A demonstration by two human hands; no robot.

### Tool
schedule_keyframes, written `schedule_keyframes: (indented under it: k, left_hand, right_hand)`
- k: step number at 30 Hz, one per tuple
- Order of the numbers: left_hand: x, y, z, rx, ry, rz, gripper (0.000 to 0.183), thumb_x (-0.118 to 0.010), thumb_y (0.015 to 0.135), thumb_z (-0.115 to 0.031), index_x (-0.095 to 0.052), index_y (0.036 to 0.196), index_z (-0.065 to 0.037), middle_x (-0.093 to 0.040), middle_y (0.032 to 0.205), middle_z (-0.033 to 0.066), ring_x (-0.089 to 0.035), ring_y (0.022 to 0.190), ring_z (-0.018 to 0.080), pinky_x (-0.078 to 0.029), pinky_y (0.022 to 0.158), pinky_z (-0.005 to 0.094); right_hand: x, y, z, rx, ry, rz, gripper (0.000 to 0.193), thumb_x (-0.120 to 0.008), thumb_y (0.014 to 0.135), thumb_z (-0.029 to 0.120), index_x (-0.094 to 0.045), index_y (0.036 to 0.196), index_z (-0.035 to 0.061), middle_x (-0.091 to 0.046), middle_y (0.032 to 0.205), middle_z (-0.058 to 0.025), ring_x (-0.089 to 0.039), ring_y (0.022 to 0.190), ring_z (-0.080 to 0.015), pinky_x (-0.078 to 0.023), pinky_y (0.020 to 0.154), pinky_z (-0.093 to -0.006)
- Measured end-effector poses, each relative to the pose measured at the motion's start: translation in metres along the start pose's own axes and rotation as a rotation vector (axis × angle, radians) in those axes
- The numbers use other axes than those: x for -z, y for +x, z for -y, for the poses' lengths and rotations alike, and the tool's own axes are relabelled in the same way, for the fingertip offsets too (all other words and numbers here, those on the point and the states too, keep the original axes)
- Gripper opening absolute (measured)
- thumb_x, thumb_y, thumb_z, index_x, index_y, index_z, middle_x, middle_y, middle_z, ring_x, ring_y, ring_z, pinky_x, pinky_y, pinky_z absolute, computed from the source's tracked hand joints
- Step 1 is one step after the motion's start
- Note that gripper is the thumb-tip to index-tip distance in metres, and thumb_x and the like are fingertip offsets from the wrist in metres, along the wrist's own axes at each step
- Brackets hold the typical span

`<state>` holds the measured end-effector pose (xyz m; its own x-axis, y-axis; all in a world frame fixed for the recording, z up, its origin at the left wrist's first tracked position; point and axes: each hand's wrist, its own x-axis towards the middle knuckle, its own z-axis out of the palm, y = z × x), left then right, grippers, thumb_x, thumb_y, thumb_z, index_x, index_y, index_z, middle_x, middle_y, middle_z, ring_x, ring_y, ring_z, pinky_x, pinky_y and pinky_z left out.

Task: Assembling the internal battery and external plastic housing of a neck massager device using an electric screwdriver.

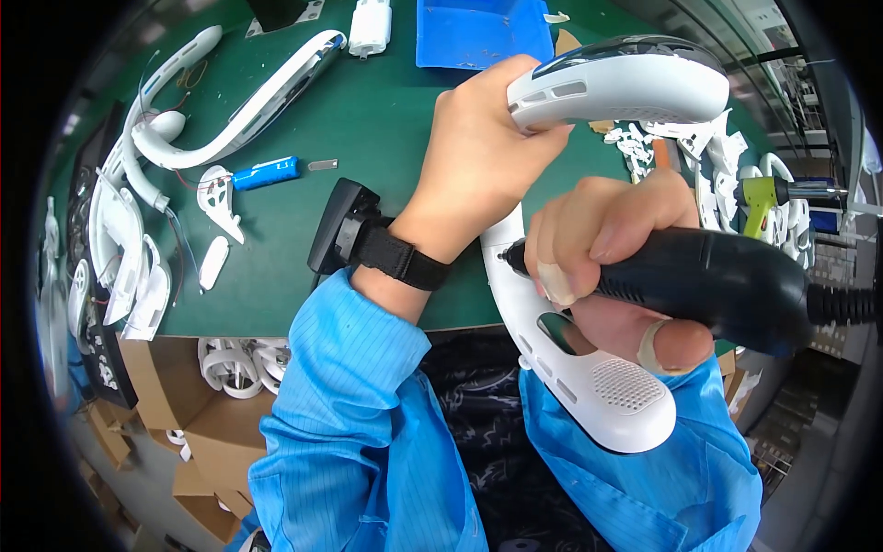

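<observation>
Above the green mat (368,120), the left hand (478,166) is clamping the upper end of a white curved shell (625,87), fingers wrapped around it just below its dark glossy top. The shell is arcing from that hand down toward the person's lap, its long axis running roughly top to bottom before it is widening into a perforated lower end (625,400). The right hand (616,248) is closing tightly around a black driver (727,281), two fingertips taped, the cord trailing off to the right. The driver is lying almost level, crosswise to the shell, and its tip (508,260) is pointing left into the shell's middle span; it seems to be touching the plastic there, though the fingers are hiding the exact contact. So the working spot is sitting just left of the right hand and below the left wrist, which is wearing a black strap (395,258).

On the mat, well apart from both hands, are lying a second long shell (267,92), a blue battery (265,172), a blue tray (474,32) and loose white parts (120,239). A yellow-green tool (762,195) is resting at the right edge.
</observation>
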<state>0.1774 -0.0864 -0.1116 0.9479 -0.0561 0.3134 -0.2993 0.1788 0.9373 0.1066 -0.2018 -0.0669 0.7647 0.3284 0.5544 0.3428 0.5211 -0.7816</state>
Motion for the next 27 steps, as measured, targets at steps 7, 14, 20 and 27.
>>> schedule_keyframes:
  k: [7,14,20,27]
  left_hand:
    - [-0.002,-0.002,-0.001,0.014,0.018,-0.022,0.021,-0.074,0.081,-0.008,-0.068,0.1,-0.001,-0.072,0.078,0.011,-0.067,0.068,0.0167,-0.054,0.067,0.0309]
    - [0.0,-0.001,-0.003,0.015,0.042,-0.007,0.02,-0.075,0.082,-0.008,-0.069,0.1,-0.001,-0.072,0.08,0.0103,-0.066,0.069,0.0144,-0.053,0.067,0.0304]
    - [0.0,0.001,0.0,0.031,-0.008,0.002,0.019,-0.075,0.082,-0.009,-0.069,0.099,-0.001,-0.072,0.08,0.0093,-0.066,0.07,0.0133,-0.053,0.066,0.0304]
    - [-0.002,0.0,-0.004,-0.001,0.024,0.011,0.02,-0.078,0.082,-0.01,-0.068,0.098,-0.003,-0.071,0.08,0.0073,-0.065,0.07,0.0136,-0.053,0.067,0.0302]
  right_hand:
    - [-0.006,-0.003,0.009,-0.044,-0.047,-0.01,0.075,-0.077,0.078,0.072,-0.049,0.103,0.0066,-0.056,0.077,-0.0058,-0.054,0.061,-0.0138,-0.046,0.059,-0.029]
    - [0.0,-0.003,0.012,-0.066,0.006,0.016,0.072,-0.075,0.081,0.07,-0.049,0.103,0.0069,-0.056,0.08,-0.0061,-0.055,0.063,-0.0143,-0.047,0.061,-0.0292]
    - [0.006,0.001,0.012,-0.056,0.102,-0.002,0.075,-0.079,0.078,0.067,-0.051,0.109,0.0041,-0.058,0.084,-0.0065,-0.055,0.07,-0.0151,-0.045,0.064,-0.0291]
    - [0.029,0.021,0.051,0.014,0.157,0.042,0.072,-0.062,0.094,0.065,-0.05,0.126,0.0013,-0.056,0.092,-0.0069,-0.058,0.076,-0.0186,-0.048,0.064,-0.0332]
